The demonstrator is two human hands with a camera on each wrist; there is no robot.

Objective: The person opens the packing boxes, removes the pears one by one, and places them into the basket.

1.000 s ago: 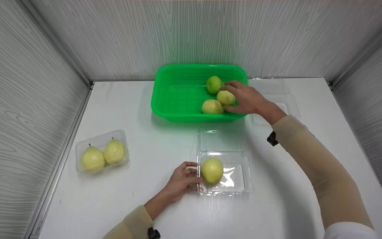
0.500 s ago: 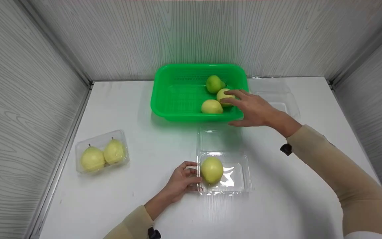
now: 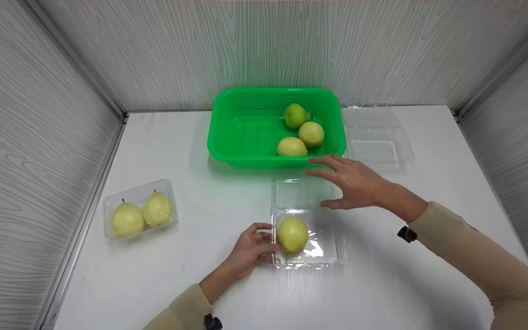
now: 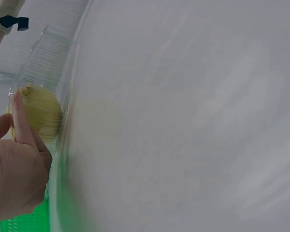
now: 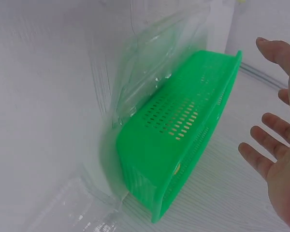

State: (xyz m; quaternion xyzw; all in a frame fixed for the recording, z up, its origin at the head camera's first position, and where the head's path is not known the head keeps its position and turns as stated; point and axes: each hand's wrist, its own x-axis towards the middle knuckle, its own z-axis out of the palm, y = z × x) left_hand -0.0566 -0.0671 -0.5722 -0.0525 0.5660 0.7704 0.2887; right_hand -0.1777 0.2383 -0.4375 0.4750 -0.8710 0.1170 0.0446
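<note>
Hand, left (image 3: 245, 251): pinching the left edge of the open clamshell between thumb and curled fingers.
Clamshell base (image 3: 323, 233): lying on the white table (image 3: 218, 197), just right of the left hand. Thin clear plastic; judged very light, springy, prone to skid or buckle. Hold low at a corner or side wall; avoid squeezing mid-wall.
Pear in base (image 3: 292, 235): seated in the left half, close beside the held wall. Judged firm, dense, far heavier than the plastic, smooth enough to roll, easily bruised. Grasp across the widest girth with spread fingertips, using light pressure.
Closed pack (image 3: 136, 192): set at an angle, well apart to the left, with two pears (image 3: 128, 220) inside. Apparently closed; latching too small to tell. Support from beneath.
Clamshell lid (image 3: 294, 195): folded back on the far side of the base. Judged floppy; lift by the outer rim.
Hand, right (image 3: 358, 183): spread, thumb well apart from fingers, holding nothing; poised over the lid's right side, near the basket.
Green slotted basket (image 3: 255, 160): behind the lid, carrying three pears (image 3: 311, 134) clustered toward the right. Judged moderately stiff; hold by the rim.
Spare clamshell (image 3: 401, 137): open, right of the basket. Handle as above.
</note>
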